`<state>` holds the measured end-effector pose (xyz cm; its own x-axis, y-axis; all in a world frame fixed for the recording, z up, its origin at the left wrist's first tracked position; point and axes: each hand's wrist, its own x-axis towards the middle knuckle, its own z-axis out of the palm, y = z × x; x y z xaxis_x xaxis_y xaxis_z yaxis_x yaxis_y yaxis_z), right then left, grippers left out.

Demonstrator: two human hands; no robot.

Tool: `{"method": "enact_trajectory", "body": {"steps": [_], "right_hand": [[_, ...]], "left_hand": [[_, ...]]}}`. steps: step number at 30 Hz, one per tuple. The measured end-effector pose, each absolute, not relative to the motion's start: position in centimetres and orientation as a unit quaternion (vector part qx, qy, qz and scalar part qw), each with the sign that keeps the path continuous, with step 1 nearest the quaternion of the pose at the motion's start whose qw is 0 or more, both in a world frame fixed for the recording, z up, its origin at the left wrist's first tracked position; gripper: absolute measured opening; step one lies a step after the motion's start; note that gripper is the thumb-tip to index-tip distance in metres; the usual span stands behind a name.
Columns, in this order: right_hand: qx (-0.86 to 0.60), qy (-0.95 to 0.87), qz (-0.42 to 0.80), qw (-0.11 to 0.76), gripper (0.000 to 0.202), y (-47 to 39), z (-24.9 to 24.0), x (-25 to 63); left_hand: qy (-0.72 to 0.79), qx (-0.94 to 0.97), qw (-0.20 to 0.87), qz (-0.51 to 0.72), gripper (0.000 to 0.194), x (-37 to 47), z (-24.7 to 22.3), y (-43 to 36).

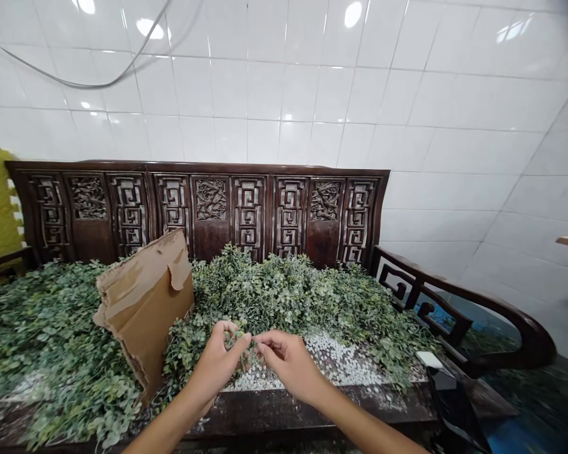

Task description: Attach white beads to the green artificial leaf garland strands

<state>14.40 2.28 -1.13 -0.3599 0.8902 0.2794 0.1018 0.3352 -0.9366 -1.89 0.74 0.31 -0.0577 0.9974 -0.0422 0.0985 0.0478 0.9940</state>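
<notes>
My left hand (224, 353) pinches a small green sprig (240, 334) between thumb and forefinger, over the bench seat. Close beside it, my right hand (286, 359) has its thumb and forefinger pressed together at the right end of the sprig; whatever lies between those fingertips is too small to make out. Small white pieces (341, 364) are scattered on the seat below and to the right of the hands. Behind them a large heap of green artificial foliage (269, 290) covers the seat.
A torn cardboard sheet (156, 321) stands upright left of my hands, with more foliage (57, 334) beyond it. The dark carved backrest (211, 236) runs behind. At the right are a curved armrest (492, 309), a white object (429, 360) and a black phone-like object (457, 403).
</notes>
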Motion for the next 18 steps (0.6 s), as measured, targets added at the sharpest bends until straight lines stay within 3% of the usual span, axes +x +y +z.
{"method": "enact_trajectory", "body": {"steps": [6, 18], "right_hand": [[-0.369, -0.659, 0.466, 0.461, 0.024, 2.72, -1.36, 14.46], [-0.381, -0.624, 0.462, 0.502, 0.020, 2.81, -1.01, 14.44]], "left_hand": [[0.558, 0.591, 0.368, 0.452, 0.022, -2.27, 0.09, 1.45], [0.551, 0.518, 0.405, 0.514, 0.031, -1.79, 0.36, 0.87]]}}
